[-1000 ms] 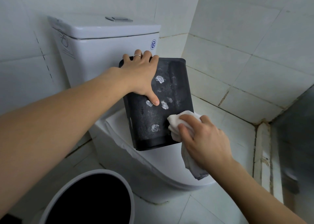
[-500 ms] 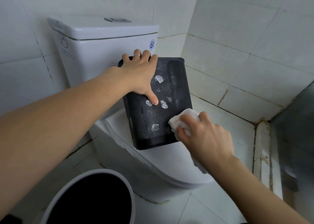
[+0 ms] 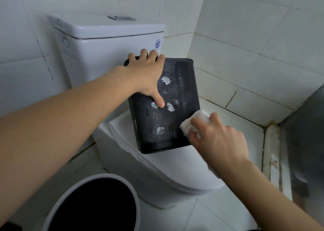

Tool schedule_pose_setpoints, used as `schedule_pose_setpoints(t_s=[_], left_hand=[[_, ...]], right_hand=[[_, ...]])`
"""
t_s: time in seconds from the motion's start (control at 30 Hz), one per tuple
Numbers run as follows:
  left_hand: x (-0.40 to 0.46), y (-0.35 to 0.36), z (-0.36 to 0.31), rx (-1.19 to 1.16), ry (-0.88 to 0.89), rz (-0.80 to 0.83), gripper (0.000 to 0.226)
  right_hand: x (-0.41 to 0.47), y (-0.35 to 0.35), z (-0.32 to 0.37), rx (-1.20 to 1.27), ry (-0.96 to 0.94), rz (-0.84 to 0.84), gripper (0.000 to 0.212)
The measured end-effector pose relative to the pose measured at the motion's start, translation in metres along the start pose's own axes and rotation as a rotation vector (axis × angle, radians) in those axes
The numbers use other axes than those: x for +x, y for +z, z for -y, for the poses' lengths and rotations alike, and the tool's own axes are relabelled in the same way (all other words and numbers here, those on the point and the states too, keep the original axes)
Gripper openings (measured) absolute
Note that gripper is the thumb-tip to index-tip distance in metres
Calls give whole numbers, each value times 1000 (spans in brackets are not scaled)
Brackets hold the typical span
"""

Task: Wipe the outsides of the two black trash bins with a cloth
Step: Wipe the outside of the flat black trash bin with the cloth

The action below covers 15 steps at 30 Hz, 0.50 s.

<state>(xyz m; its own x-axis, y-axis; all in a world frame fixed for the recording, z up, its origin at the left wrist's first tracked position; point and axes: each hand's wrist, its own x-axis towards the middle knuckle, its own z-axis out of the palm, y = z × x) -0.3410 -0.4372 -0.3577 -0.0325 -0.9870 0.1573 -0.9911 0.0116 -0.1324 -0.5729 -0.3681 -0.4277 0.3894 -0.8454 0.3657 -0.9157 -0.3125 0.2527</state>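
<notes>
Black bin (image 3: pixel 168 125), prob. light, stiff, foam-slick plastic, is steadied on toilet lid (image 3: pixel 175 167) by left hand (image 3: pixel 147 76), grip curled over 12 o'clock rim; cloth (image 3: pixel 194 120), soft, is bunched tight in right hand (image 3: pixel 219 143) at 4 o'clock.

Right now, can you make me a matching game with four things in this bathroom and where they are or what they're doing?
Things:
1. left hand
2. right hand
3. rectangular black bin
4. round bin

Places or states:
A. stands on the floor, lower left, with a pale rim
B. lies on its side on the closed toilet lid, with foam blobs on it
C. grips the bin's top edge, thumb on its face
D. clutches a white cloth against the bin's lower right edge

Pairs: 1-C, 2-D, 3-B, 4-A
</notes>
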Motion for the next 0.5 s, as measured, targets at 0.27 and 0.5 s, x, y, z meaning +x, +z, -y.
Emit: schedule_pose_setpoints(t_s=[0.27, 0.5], left_hand=[[1, 0, 0, 0, 0, 2, 132], [-2, -1, 2, -10, -10, 1, 132]], right_hand=[[-12, -4, 28, 113, -128, -44, 14], [5, -7, -4, 54, -35, 14, 23]])
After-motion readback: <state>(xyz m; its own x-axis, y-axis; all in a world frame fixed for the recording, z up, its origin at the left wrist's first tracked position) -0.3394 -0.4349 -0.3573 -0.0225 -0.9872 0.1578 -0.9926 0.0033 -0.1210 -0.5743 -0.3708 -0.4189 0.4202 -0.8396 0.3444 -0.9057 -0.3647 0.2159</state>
